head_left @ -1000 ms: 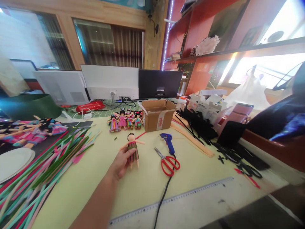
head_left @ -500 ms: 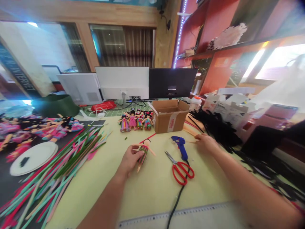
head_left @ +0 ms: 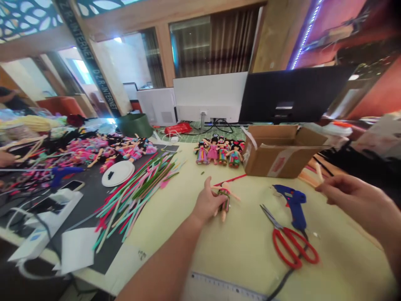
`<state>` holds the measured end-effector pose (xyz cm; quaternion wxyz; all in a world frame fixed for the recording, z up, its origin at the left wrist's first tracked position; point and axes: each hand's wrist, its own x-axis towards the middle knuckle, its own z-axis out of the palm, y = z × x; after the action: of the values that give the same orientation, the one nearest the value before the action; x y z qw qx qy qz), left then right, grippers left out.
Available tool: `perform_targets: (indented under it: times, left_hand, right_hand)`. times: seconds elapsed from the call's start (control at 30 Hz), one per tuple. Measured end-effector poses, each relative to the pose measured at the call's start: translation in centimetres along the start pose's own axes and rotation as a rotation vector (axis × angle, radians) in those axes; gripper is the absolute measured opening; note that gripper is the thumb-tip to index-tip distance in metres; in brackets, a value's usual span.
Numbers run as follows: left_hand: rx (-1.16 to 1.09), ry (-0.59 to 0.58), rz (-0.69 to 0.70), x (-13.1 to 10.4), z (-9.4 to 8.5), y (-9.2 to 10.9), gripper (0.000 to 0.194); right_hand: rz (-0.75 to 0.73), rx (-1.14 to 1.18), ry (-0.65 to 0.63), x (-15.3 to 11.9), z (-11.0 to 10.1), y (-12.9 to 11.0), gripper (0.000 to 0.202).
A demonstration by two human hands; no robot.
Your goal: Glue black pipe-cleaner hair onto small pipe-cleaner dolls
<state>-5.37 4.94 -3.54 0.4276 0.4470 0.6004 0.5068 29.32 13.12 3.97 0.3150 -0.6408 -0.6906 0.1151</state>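
Observation:
My left hand (head_left: 205,202) is closed on a small doll (head_left: 224,200) with a dark striped dress in red and green, its beige arms spread and legs hanging down. At the right, my right hand (head_left: 355,200) pinches a thin beige stem (head_left: 319,172) that looks like a pipe cleaner; most of it is hidden by the fingers. Between the hands, nearer the right one, a blue glue gun (head_left: 294,205) lies on the table. Red-handled scissors (head_left: 290,244) rest in front of it, partly over its black cord.
Finished dolls (head_left: 219,152) stand by a cardboard box (head_left: 278,156). To the left are coloured pipe cleaners (head_left: 140,192), white plates (head_left: 117,173), a heap of dolls (head_left: 106,148) and a power strip (head_left: 46,225). A ruler (head_left: 225,286) lies in front. Another person's hand (head_left: 6,159) shows far left.
The view has swung left, bringing the power strip and another person's hand into sight. My right hand has drawn away from the glue gun with the beige stem. My left hand still holds the doll.

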Motion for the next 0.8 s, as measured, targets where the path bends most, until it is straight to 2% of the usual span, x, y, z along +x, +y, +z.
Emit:
perform_targets:
  times: [0.07,0.13,0.23,0.37,0.47,0.53,0.67,0.73,0.8]
  left_hand:
    - [0.248,-0.002,-0.005,-0.2,-0.2,0.7,0.09]
    - [0.437,-0.037,-0.007,-0.5,-0.4,1.3,0.084]
    - [0.668,-0.079,0.013,-0.9,-1.0,2.0,0.073]
    - [0.838,-0.061,0.067,-1.1,-1.8,2.9,0.06]
    - [0.814,0.046,0.129,-1.0,-2.1,3.5,0.041]
    - [0.702,0.077,0.209,-1.0,-2.0,3.7,0.032]
    - [0.413,-0.053,0.401,-1.4,-1.3,3.8,0.024]
    - [0.397,-0.12,0.489,-1.7,-0.9,3.9,0.023]
    - [0.473,-0.181,0.574,-2.1,-0.6,4.1,0.022]
  right_hand:
    - [-0.002,0.321,-0.127,-1.8,0.6,-3.5,0.022]
    - [-0.041,0.466,-0.296,-3.6,1.9,-6.5,0.033]
    - [-0.149,0.419,-0.41,-5.4,4.4,-8.9,0.033]
    - [-0.342,0.189,-0.42,-6.2,6.9,-9.7,0.025]
    - [-0.446,0.072,-0.364,-6.7,7.7,-10.0,0.021]
    - [-0.495,0.031,-0.336,-7.1,7.9,-10.2,0.02]
    - [-0.578,-0.016,-0.34,-7.7,8.4,-9.8,0.021]
    - [-0.612,-0.04,-0.337,-7.9,8.5,-9.5,0.021]
    - [-0.643,-0.07,-0.316,-8.0,8.6,-9.1,0.022]
